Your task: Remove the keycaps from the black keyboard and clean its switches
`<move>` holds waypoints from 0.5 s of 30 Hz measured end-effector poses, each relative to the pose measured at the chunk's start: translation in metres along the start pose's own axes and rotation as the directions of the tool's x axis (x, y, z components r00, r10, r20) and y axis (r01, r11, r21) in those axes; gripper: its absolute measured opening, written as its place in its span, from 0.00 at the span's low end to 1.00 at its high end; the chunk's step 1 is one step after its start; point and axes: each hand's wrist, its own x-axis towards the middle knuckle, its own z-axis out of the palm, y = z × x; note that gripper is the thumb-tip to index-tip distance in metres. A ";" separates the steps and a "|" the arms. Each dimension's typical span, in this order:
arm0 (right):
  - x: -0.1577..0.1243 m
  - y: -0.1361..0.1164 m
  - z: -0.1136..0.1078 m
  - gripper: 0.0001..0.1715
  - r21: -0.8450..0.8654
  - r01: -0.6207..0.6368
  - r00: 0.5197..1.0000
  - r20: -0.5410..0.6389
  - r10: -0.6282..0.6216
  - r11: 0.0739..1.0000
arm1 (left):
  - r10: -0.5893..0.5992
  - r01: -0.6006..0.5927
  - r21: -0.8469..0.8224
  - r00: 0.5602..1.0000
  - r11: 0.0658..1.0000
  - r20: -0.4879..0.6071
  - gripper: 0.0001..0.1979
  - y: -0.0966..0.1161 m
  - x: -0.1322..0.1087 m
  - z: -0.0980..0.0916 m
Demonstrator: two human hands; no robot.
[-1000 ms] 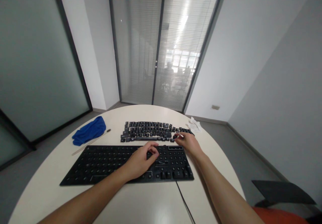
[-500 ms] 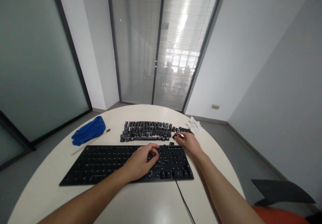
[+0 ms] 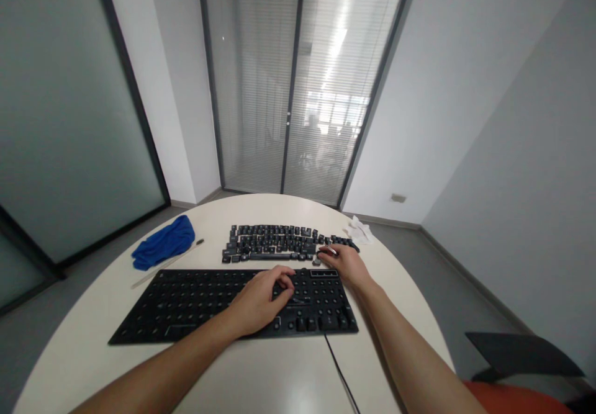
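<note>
A black keyboard with most of its keycaps off lies across the table. My left hand rests on its right half, fingers curled, thumb and fingertips close together, with nothing visible in them. Just behind the keyboard's top right corner, my right hand pinches a small tool with a shiny metal part; its exact kind is too small to tell. One loose keycap lies just below these fingertips. Rows of removed black keycaps are laid out behind the keyboard, some partly hidden by my right hand.
A blue cloth and a thin brush-like stick lie on the left of the round white table. Crumpled white tissue sits at the back right. The keyboard's cable runs towards me. A chair stands at right.
My right fingertips and the small tool have shifted slightly left. The loose keycap beneath them now shows a lighter face. My left hand has stayed in place.
</note>
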 end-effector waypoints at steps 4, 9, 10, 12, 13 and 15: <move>0.001 0.000 0.000 0.17 0.001 0.015 1.000 -0.007 -0.015 1.000 | 0.010 -0.010 0.001 1.000 1.000 -0.004 0.13 -0.002 0.000 0.000; 0.001 0.001 -0.004 0.15 -0.002 0.060 0.998 -0.010 -0.060 0.998 | 0.004 -0.004 -0.001 1.000 1.000 0.007 0.13 -0.001 -0.001 0.000; 0.001 0.001 -0.004 0.14 -0.005 0.069 0.998 -0.010 -0.069 0.998 | 0.002 -0.002 -0.001 1.000 1.000 0.008 0.13 0.000 -0.001 -0.001; 0.002 0.002 -0.004 0.13 -0.004 0.100 0.995 -0.014 -0.100 0.995 | -0.002 0.002 0.002 1.000 1.000 0.011 0.13 0.001 -0.001 -0.001; 0.002 0.002 -0.004 0.12 -0.001 0.118 0.993 -0.014 -0.118 0.993 | -0.002 0.002 0.003 1.000 1.000 0.011 0.13 0.001 -0.001 -0.001; 0.002 0.003 -0.004 0.12 0.002 0.144 0.989 -0.014 -0.144 0.990 | -0.002 0.002 0.007 1.000 1.000 0.009 0.13 0.001 0.000 -0.001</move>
